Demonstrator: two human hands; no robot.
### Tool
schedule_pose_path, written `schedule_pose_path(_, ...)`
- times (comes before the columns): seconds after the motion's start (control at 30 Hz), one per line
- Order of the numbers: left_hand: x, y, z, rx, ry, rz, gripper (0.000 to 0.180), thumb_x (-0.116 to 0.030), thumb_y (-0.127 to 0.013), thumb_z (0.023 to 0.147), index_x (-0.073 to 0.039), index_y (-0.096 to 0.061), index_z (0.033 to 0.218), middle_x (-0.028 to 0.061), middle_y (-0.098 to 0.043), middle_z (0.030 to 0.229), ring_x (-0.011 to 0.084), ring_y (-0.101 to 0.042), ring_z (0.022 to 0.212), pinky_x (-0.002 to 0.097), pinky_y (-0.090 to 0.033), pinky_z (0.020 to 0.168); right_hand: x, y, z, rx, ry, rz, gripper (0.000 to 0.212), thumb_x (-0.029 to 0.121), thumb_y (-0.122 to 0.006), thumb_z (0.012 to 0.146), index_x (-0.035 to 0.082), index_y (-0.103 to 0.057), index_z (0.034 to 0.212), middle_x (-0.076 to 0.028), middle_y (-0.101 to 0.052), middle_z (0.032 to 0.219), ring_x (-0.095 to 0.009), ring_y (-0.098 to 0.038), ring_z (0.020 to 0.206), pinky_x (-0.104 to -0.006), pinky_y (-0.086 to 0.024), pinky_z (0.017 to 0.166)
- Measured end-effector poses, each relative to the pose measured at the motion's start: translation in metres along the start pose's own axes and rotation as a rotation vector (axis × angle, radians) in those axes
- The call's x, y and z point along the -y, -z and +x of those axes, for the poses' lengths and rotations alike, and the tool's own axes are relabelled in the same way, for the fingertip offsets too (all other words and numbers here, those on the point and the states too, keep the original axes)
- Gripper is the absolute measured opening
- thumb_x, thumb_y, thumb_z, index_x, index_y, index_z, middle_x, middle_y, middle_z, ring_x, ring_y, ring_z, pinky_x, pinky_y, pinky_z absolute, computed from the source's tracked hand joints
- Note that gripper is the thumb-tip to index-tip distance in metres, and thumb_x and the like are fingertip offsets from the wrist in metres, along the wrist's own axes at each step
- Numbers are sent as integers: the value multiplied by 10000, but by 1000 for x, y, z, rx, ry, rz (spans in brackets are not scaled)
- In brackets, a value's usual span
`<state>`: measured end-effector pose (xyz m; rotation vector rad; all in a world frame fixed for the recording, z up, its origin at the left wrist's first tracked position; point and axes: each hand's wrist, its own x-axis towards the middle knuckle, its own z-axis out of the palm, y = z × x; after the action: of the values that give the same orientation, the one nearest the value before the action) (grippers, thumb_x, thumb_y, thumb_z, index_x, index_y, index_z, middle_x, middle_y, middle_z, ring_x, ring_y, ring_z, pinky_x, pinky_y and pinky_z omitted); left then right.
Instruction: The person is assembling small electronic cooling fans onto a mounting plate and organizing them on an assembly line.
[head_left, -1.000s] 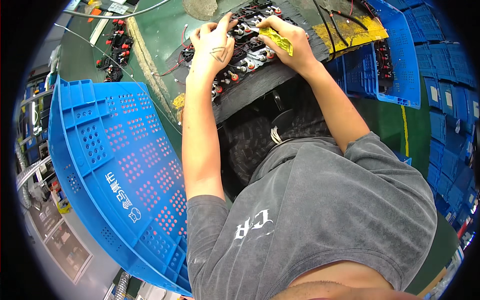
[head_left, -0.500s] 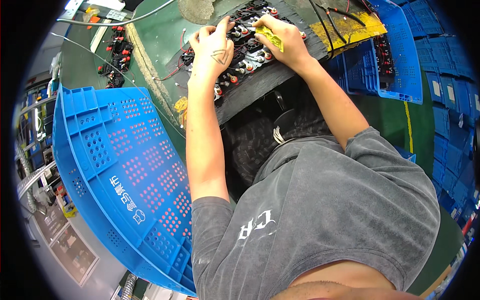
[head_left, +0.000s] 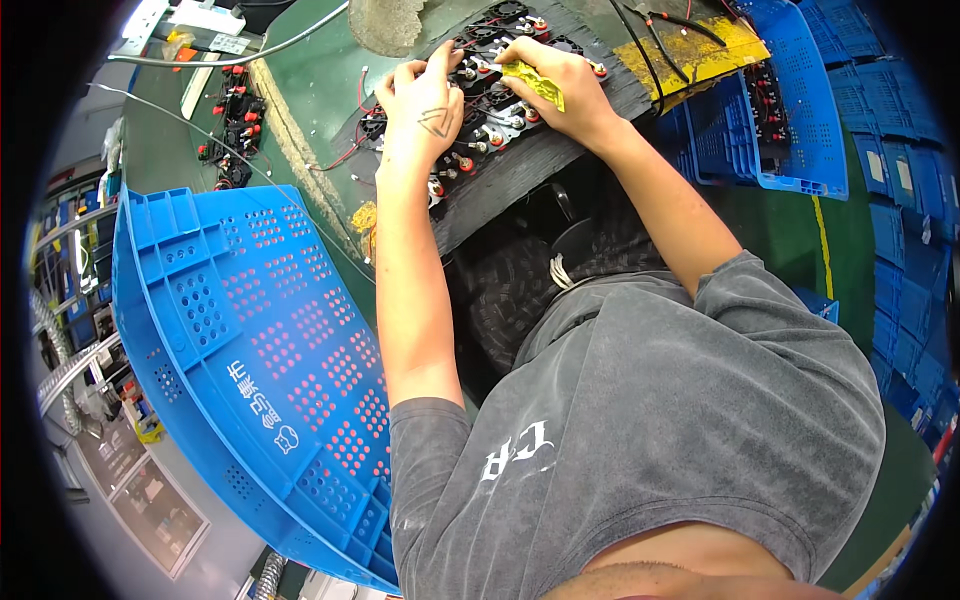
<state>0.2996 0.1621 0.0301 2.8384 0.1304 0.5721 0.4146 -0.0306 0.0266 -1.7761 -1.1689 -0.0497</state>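
Note:
My left hand (head_left: pixel 425 115) rests over a cluster of black parts with red-and-white round fittings (head_left: pixel 495 138), its fingers apart and partly bent. The index fingertip touches or hovers just over the parts; I cannot tell which. Closed around a crinkled, shiny yellow wrapped thing (head_left: pixel 537 84), my right hand (head_left: pixel 575 95) is at the right of the cluster. A small pale tip shows by its fingers, pointing left toward the fittings. The parts sit in rows on a dark, worn board (head_left: pixel 500 195). Thin red and black wires (head_left: pixel 350 152) trail off to the left. Both hands hide some parts.
A large blue perforated crate (head_left: pixel 300 340) stands at my left. Another blue crate (head_left: pixel 815 130) holding dark parts is at right. Pliers (head_left: pixel 690 28) lie on a yellow surface (head_left: pixel 735 48). More black-and-red parts (head_left: pixel 235 120) lie at far left. Blue bins (head_left: pixel 910 170) are stacked at far right.
My right hand and the yellow thing have shifted slightly left and down. My left fingertips have dipped a little. The whole view has tilted slightly.

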Motion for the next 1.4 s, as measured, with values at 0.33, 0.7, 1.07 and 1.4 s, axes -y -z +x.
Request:
schedule_pose_path(0.33, -15, 2, 22, -48, -74, 120, 589, -73, -592, 855, -102, -518, 1439, 40, -719, 1230, 292, -576, 1179, 535, -324, 1090, -9, 26, -2, -77, 42, 2, 196, 105, -704, 937, 35, -661, 1115, -148, -708, 942, -291, -717, 841, -334, -543, 762)
schedule_pose_path(0.7, -12, -16, 32, 39, -94, 86, 668, -137, -600, 858, -74, -434, 1502, 18, -687, 1338, 291, -538, 1221, 538, -303, 1092, -22, 14, 2, -65, 6, -14, 204, 107, -703, 918, 39, -644, 1101, -159, -706, 967, -334, -709, 870, -354, -547, 772)
schedule_pose_path(1.07, -13, -16, 32, 25, -104, 86, 642, -136, -601, 855, -76, -467, 1480, 1, -691, 1332, 284, -546, 1207, 512, -304, 1093, -21, 10, 1, -58, 14, 1, 221, 126, -712, 916, 43, -640, 1108, -165, -705, 964, -364, -702, 872, -375, -547, 755)
schedule_pose_path(1.4, -14, -18, 32, 15, -92, 88, 618, -154, -612, 868, -85, -484, 1469, 0, -694, 1316, 279, -553, 1195, 514, -307, 1089, -21, 18, -1, -95, -9, -24, 199, 132, -698, 939, 39, -645, 1107, -157, -710, 973, -339, -707, 854, -361, -549, 755)
